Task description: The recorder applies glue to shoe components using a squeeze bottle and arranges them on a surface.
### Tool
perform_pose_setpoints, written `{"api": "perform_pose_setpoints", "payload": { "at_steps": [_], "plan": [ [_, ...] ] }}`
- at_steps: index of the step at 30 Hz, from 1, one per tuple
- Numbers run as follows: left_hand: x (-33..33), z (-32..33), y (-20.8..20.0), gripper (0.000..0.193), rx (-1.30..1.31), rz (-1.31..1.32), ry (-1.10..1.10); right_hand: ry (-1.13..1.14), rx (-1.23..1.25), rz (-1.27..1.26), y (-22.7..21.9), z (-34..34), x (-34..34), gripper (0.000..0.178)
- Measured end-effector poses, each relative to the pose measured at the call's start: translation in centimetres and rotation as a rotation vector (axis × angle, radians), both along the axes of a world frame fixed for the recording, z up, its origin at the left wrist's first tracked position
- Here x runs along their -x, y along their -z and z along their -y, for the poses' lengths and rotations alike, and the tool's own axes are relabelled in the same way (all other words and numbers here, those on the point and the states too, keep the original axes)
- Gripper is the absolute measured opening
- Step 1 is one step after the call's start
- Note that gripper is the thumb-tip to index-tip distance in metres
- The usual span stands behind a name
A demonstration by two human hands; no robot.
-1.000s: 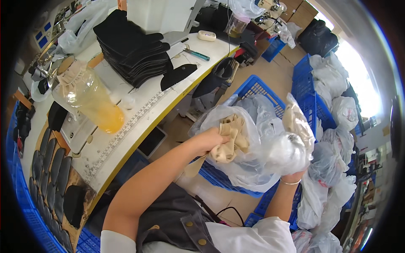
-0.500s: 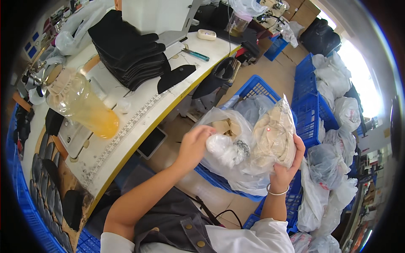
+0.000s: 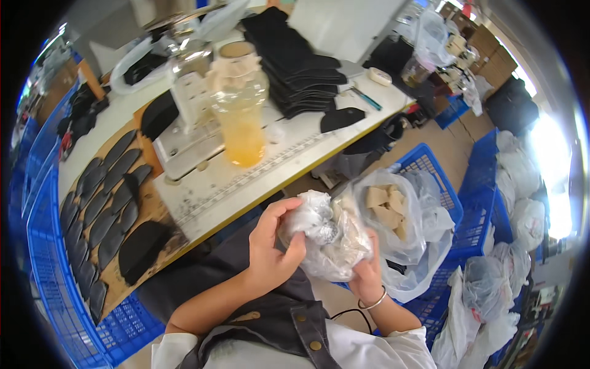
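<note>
Both hands hold a bunched clear plastic bag (image 3: 335, 252) in front of my apron. My left hand (image 3: 273, 249) is closed round its crumpled whitish end, thumb and fingers on either side. My right hand (image 3: 367, 273), with a bangle on the wrist, grips the bag's other side from below. Pale contents show through the film, though their shape is hard to make out. Just beyond the right hand, an open plastic bag (image 3: 415, 237) with beige cut pieces (image 3: 387, 208) in it sits in a blue crate (image 3: 455, 200).
On the white worktable (image 3: 212, 206) stand a bottle of yellow liquid (image 3: 243, 132) and a stack of black pieces (image 3: 307, 80). A teal pen-shaped tool (image 3: 366, 98) lies near the edge. Dark oval pieces (image 3: 110, 215) cover the left end. Stuffed plastic bags (image 3: 491, 277) line the right side.
Both hands have drawn the bag out from over the crate, closer to my body. It is now bunched between them. The view has swung left, showing more of the table.
</note>
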State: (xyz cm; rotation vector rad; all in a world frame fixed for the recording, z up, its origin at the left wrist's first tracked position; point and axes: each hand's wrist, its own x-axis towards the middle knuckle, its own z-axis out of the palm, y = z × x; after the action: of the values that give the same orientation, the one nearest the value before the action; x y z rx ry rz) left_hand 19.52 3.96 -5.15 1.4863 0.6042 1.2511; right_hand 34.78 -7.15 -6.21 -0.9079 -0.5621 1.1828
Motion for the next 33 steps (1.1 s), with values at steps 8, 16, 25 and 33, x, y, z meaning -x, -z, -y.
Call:
{"api": "perform_pose_setpoints", "payload": {
  "at_steps": [8,16,25,33],
  "plan": [
    [3.4,0.3,1.9,0.028,-0.220,-0.429,-0.118,0.079,-0.259,1.390,-0.5,-2.6,1.1,0.044],
    [5.0,1.1,5.1,0.020,0.620,0.015,0.184,-0.315,-0.305,1.470,0.8,-4.6,4.2,0.043],
    [5.8,0.0,7.0,0.020,0.673,0.048,0.434,-0.125,-0.456,1.316,2.6,-3.9,4.6,0.024],
    [7.0,-1.4,4.7,0.030,0.398,-0.023,0.655,-0.211,-0.278,0.437,1.4,-4.4,4.4,0.023]
  ]
}}
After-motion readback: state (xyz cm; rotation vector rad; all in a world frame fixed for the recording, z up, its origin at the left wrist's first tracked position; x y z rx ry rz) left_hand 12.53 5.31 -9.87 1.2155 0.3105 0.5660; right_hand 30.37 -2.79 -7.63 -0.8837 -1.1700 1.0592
